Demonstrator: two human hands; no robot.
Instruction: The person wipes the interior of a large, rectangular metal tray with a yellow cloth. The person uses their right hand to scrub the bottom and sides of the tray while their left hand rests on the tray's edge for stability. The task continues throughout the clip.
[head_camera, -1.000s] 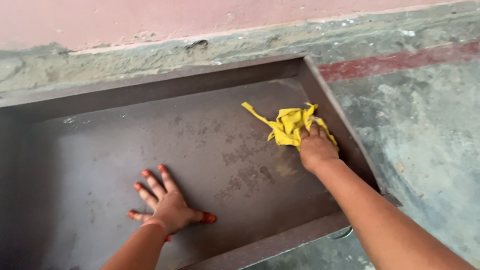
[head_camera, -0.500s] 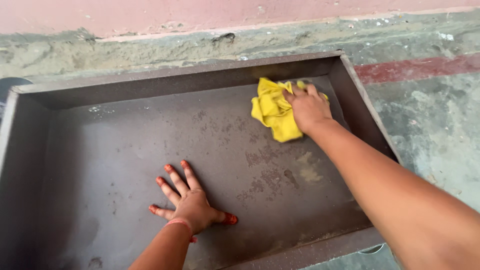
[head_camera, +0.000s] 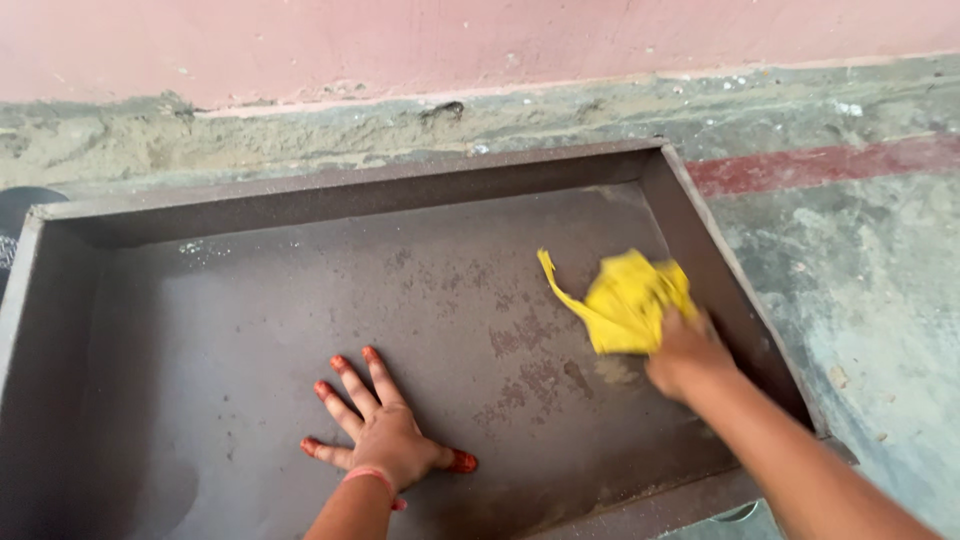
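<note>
Right hand: right hand (head_camera: 685, 352) closed around a crumpled yellow cloth (head_camera: 625, 300), pressing it onto the tray floor near the right wall; the hand and cloth are blurred.
Left hand: left hand (head_camera: 385, 428) lies flat, palm down, fingers spread wide on the tray floor, holding nothing; fingertips carry a reddish-orange stain, and a pink band circles the wrist.
Cloth: bunched under the right hand's fingers, with 1 thin tail trailing up and to the left; it sits in the right part of the tray, well apart from the left hand.
Tray: large, shallow, dark brown metal tray (head_camera: 300, 200) with low upright walls, lying on the ground; its floor shows dull blotches (head_camera: 525, 350) and a pale smear between the 2 hands.
Ground: rough grey concrete floor (head_camera: 850, 280) with a faded red stripe (head_camera: 820, 165) to the right of the tray.
Wall: pink wall (head_camera: 400, 40) running behind the tray, its base chipped and grimy.
</note>
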